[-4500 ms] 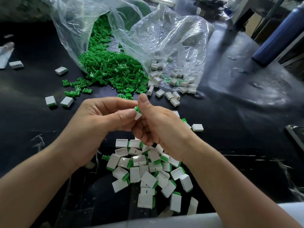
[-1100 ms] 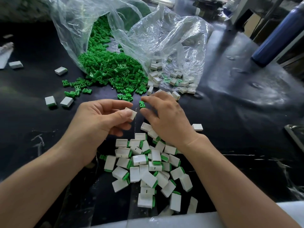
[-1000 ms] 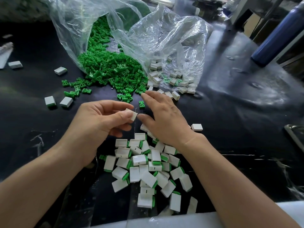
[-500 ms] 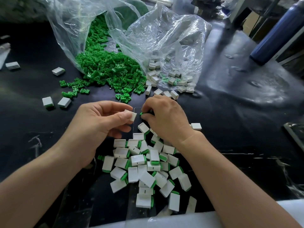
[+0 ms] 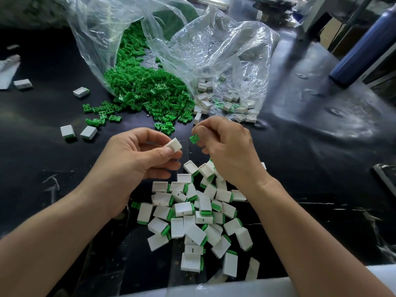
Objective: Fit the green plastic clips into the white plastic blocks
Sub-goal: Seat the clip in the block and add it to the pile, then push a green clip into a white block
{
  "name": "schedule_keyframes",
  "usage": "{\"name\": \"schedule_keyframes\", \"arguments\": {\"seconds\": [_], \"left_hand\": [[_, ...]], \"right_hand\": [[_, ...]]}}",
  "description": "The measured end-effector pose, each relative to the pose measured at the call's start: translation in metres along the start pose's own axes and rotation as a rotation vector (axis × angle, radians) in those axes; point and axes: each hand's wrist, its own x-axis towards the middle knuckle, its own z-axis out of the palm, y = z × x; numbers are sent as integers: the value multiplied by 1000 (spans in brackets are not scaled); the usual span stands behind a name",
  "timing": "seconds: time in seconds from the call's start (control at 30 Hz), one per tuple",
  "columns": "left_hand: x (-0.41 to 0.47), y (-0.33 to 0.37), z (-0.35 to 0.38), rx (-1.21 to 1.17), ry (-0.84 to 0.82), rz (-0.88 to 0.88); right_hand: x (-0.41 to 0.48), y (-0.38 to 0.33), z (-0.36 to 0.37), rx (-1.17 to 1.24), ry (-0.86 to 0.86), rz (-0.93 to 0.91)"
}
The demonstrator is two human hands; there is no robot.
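At the joining step of one more cycle. Pinches a white block (image 5: 174, 144) between thumb and forefinger of the left hand (image 5: 137, 156), above the table (image 5: 310, 172). Nips a single green clip (image 5: 194, 139) in the curled fingertips of the right hand (image 5: 226, 150), just beside the block, apart from it. Probably needs next: turning the clip to face the block's open side, pressing straight in until seated, then dropping onto the finished heap (image 5: 183, 209)

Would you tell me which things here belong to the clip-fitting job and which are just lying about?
Job: white block in left hand; green clip in right hand; clip heap; bag of blocks; finished pile.
Lying about: blue bottle; white scrap, far left.
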Motion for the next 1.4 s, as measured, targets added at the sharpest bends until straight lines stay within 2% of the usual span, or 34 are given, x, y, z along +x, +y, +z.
{"name": "schedule_keyframes", "arguments": {"seconds": [0.13,0.53,0.73,0.9,1.0,1.4], "left_hand": [[0,0,0,2,3,3],[0,-2,0,62,14,27],[0,0,-1,76,12,48],[-2,1,-1,116,6,65],[-3,2,-2,144,-22,83],[-8,2,-4,430,-118,251]], "right_hand": [[-5,-3,2,122,-49,-9],[-11,-6,6,71,-143,-97],[-9,-7,3,125,-226,29],[-10,-9,-1,-38,-310,-11],[-10,-12,-3,-48,-352,-48],[-12,-14,-7,-340,-413,-337]]}}
